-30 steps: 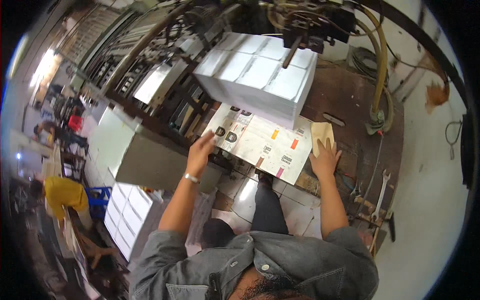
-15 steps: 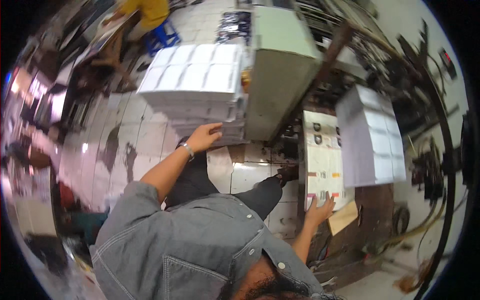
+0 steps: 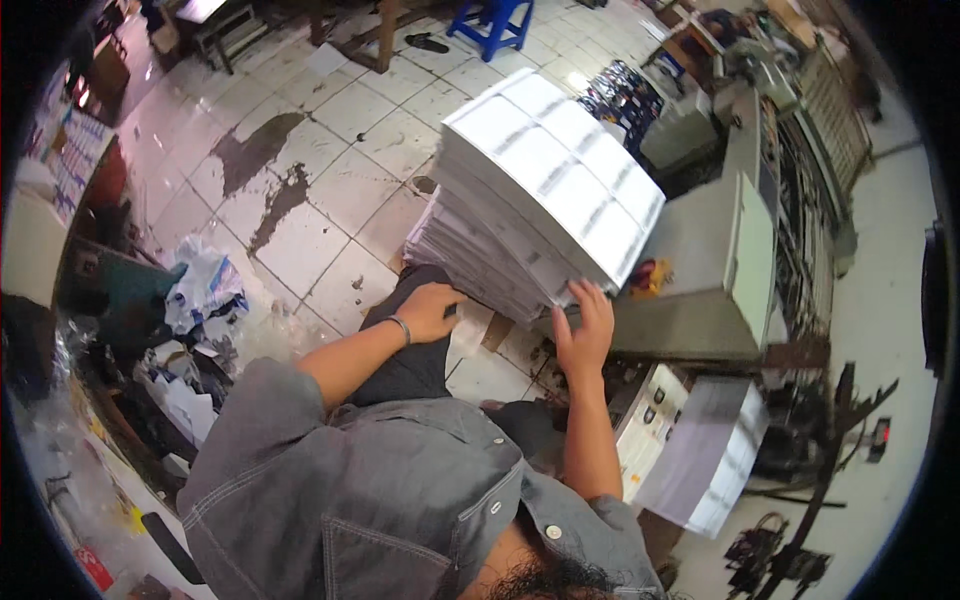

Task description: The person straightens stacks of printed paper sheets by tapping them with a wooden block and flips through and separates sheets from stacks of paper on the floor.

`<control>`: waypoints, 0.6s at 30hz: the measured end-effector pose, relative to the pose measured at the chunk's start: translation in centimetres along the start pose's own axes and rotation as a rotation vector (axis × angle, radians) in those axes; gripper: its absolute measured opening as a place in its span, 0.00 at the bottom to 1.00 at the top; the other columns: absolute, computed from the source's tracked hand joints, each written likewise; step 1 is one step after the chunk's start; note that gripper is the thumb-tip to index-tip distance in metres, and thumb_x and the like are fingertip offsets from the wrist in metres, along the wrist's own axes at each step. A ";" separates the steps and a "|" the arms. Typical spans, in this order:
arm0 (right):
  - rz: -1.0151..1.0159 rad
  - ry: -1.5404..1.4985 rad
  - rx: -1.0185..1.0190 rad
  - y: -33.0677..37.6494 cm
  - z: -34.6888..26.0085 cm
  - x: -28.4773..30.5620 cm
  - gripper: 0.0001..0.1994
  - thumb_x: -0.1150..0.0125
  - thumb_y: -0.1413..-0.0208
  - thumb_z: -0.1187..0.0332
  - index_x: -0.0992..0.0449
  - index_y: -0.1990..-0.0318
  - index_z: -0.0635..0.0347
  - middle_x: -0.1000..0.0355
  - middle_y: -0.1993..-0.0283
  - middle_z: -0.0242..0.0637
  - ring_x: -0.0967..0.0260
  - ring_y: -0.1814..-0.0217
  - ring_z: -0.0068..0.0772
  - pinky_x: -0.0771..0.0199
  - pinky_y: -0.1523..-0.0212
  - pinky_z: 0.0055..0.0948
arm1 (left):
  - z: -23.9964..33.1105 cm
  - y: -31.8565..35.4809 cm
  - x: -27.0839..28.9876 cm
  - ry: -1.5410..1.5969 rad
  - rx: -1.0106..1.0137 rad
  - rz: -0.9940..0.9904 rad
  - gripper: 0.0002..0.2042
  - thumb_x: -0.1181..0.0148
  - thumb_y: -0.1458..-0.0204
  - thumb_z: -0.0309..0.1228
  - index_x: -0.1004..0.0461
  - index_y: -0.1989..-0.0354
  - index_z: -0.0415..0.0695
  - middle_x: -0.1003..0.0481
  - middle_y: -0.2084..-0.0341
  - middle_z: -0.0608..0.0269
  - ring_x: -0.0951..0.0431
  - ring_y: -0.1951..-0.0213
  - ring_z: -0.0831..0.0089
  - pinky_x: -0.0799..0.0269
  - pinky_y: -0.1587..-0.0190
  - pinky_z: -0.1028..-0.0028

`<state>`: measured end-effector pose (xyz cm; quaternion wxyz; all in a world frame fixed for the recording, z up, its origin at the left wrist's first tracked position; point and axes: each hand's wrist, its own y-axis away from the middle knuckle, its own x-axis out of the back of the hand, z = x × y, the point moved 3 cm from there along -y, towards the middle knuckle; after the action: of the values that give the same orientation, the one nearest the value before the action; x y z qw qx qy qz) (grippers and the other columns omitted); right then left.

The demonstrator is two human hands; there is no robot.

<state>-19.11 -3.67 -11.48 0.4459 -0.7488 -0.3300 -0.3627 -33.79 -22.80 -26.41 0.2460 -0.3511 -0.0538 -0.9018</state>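
A tall stack of white printed sheets (image 3: 540,190) stands on the tiled floor in front of me. My left hand (image 3: 432,310), with a bracelet on the wrist, rests at the stack's lower near edge, fingers tucked under some sheets. My right hand (image 3: 585,325) presses against the stack's near right corner, fingers spread on the sheet edges. Whether either hand has sheets lifted I cannot tell.
A grey machine housing (image 3: 715,270) stands right of the stack. A second pile of white sheets (image 3: 705,455) lies lower right. Crumpled paper and plastic scraps (image 3: 200,300) lie at left. A blue stool (image 3: 495,22) stands far back on the wet tiled floor (image 3: 300,180).
I have turned from the printed sheet on the machine table to the tall stack on the floor. Both hands now sit at the stack's near edge; the right left the sheet.
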 end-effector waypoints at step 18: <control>-0.633 0.506 0.725 -36.6 -19.4 -26.4 0.26 0.55 0.50 0.82 0.31 0.46 0.40 0.46 0.34 0.33 0.55 0.29 0.37 0.51 0.33 0.44 | -16.0 2.0 9.6 0.219 0.069 0.182 0.17 0.44 0.53 0.33 0.28 0.54 0.44 0.27 0.55 0.55 0.31 0.49 0.58 0.41 0.44 0.62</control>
<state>-67.60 -11.68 -11.28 0.6102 -0.3004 -0.5254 -0.5112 -48.65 -32.72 -32.15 0.3429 -0.2455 -0.0257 -0.9064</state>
